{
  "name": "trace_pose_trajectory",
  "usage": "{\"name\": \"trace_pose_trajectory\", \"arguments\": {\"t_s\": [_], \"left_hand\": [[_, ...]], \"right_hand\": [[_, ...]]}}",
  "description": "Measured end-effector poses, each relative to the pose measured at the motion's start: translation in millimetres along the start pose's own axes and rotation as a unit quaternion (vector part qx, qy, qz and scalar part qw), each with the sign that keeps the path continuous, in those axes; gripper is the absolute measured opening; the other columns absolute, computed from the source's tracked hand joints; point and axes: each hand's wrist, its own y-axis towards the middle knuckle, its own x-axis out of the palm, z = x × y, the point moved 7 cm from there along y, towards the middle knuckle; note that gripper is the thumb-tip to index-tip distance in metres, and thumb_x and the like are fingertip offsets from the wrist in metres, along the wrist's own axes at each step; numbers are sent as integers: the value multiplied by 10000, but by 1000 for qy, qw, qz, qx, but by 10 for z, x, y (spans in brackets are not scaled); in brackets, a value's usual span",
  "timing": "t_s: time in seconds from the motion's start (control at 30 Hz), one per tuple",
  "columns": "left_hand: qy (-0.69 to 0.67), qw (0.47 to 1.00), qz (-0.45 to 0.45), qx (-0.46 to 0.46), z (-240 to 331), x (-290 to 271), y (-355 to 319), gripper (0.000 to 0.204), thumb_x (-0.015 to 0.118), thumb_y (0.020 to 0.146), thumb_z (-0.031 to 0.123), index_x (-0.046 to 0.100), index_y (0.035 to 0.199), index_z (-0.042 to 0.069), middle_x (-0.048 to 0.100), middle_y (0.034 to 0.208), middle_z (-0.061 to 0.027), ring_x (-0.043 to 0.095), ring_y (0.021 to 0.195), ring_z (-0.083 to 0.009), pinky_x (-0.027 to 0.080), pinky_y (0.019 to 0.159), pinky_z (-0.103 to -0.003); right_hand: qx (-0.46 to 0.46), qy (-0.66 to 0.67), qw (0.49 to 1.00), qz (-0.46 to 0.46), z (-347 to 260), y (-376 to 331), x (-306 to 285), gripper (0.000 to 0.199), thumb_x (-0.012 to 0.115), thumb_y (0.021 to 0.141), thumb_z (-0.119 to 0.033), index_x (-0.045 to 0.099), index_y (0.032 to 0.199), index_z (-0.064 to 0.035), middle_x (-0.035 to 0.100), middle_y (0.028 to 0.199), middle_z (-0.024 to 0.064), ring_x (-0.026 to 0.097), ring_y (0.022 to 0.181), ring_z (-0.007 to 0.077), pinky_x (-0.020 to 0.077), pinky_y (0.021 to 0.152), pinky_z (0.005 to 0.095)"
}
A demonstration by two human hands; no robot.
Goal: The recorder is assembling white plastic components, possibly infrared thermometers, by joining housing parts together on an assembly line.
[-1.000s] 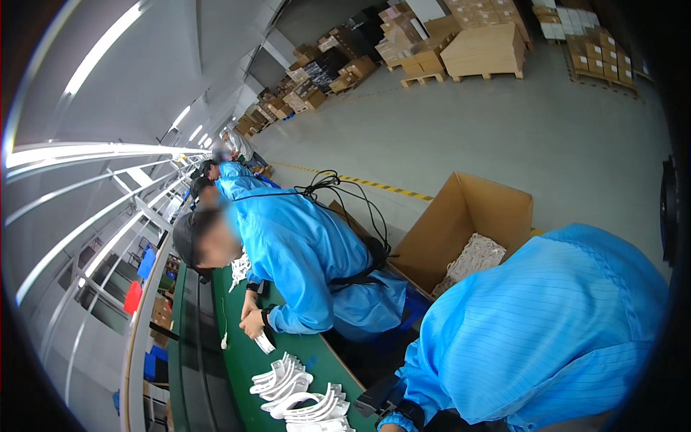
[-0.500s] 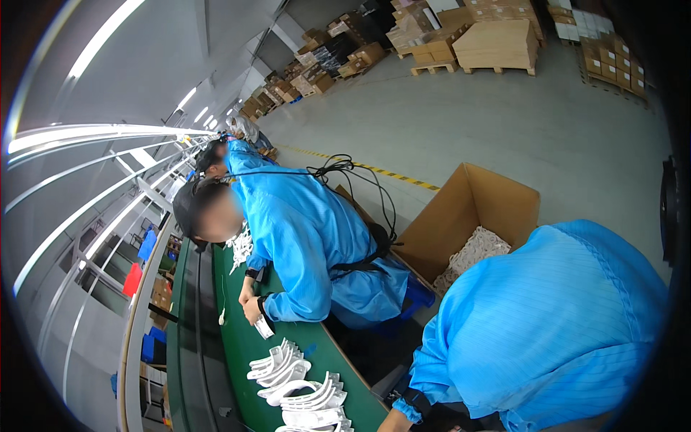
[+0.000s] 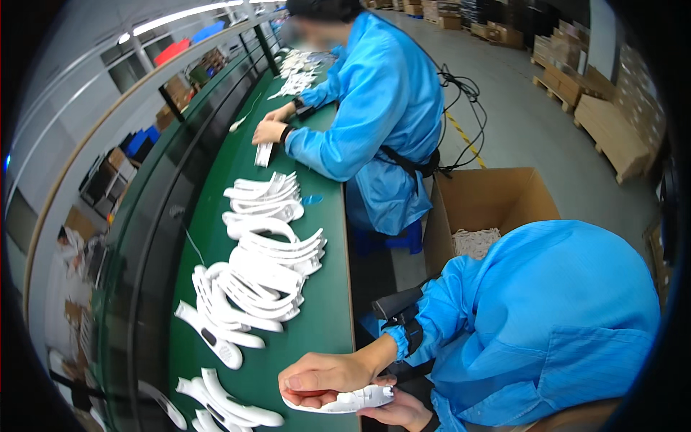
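A curved white plastic shell (image 3: 338,403) is held between my two hands at the near edge of the bench. My right hand (image 3: 327,376) is closed over its left end, fingers curled in against the hollow side. Underneath its right end, my left hand (image 3: 403,410) grips it, partly hidden by the shell and my sleeve. Just left of my hands lie a few similar curved shells (image 3: 227,403). Farther along is a large overlapping heap of them (image 3: 259,270), some with long slots; one longer piece (image 3: 209,335) has a dark oval opening.
The green bench top (image 3: 327,309) runs away from me, with a dark rail (image 3: 155,223) along its far side. A co-worker in blue (image 3: 381,93) bends over the bench, hands on a white piece (image 3: 263,153). An open cardboard box (image 3: 497,194) holds white parts behind us.
My view has swung down and toward the bench. Both my hands and the shell between them now show; before, only part of my right wrist was visible at the lower edge.
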Motion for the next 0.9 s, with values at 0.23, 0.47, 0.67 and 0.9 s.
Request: {"name": "trace_pose_trajectory", "arguments": {"t_s": [0.23, 0.47, 0.67, 0.9], "left_hand": [[49, 989, 90, 103, 179, -248, 64, 634, 386, 955, 534, 396, 1316, 14, 514, 1179, -142, 504, 1021, -277, 397, 917, -424], [27, 996, 84, 35, -54, -347, -109, 687, 346, 955, 533, 316, 1414, 23, 409, 1390, -140, 453, 1201, -300, 393, 984, -420], [48, 990, 104, 77, -24, -430, 21, 678, 335, 953, 557, 346, 1399, 46, 445, 1354, -114, 488, 1137, -294, 422, 942, -416], [34, 987, 135, 78, -5, -382, -5, 658, 333, 967, 514, 317, 1422, 38, 389, 1422, -119, 415, 1258, -301, 360, 1026, -420]], "right_hand": [[10, 46, 999, -21, 393, 211, 271, 430, 353, 1007, -397, 506, 820, -42, 453, 595, -12, 346, 458, 37, 288, 441, 191], [-21, 11, 999, 35, 367, 3, 227, 394, 356, 1009, -368, 493, 833, -42, 430, 617, -20, 339, 487, 34, 281, 452, 193], [-17, 21, 999, 21, 451, 100, 199, 364, 366, 1007, -341, 487, 844, -38, 428, 636, -16, 331, 495, 36, 277, 454, 194], [-16, 28, 999, 35, 494, 59, 189, 358, 372, 1007, -334, 485, 852, -31, 430, 648, -12, 334, 508, 33, 281, 454, 187]]}}
